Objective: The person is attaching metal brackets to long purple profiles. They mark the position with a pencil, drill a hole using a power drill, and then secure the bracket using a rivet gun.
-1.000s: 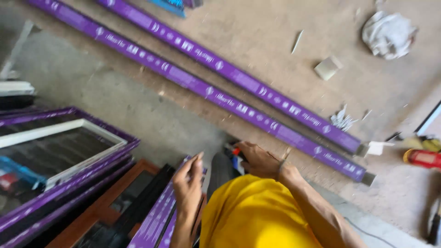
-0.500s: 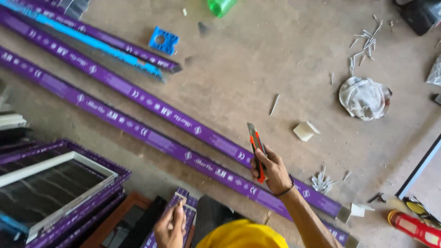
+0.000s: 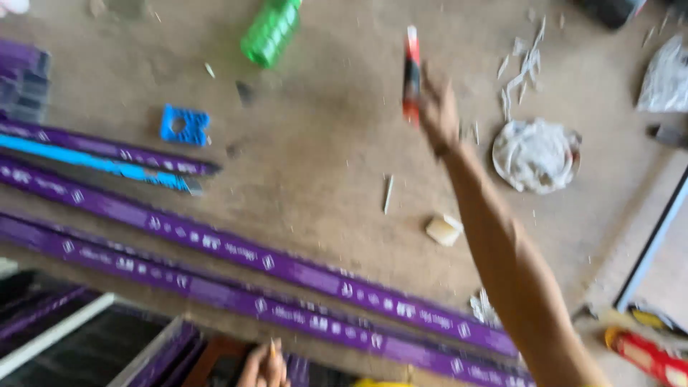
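Dusty concrete floor (image 3: 315, 165) fills the view, and we take the long purple strips (image 3: 287, 269) lying across it as our landmark. Above the strips, well apart from them, our right hand (image 3: 436, 107) is stretched out at arm's length, its fingers closed round the lower end of a red and black utility knife (image 3: 411, 72) that points away from us; motion blur hides whether the blade is out. Below the strips, at the bottom edge, our left hand (image 3: 264, 364) shows only in part, so we cannot tell how far its fingers are open or what they hold. Beyond the strips lie a blue plastic block (image 3: 185, 125), a green bottle (image 3: 271, 30), a crumpled white rag (image 3: 534, 154) and a small pale block (image 3: 444, 229). We judge that the knife is best carried with a firm grip and the blade turned away from the arm.
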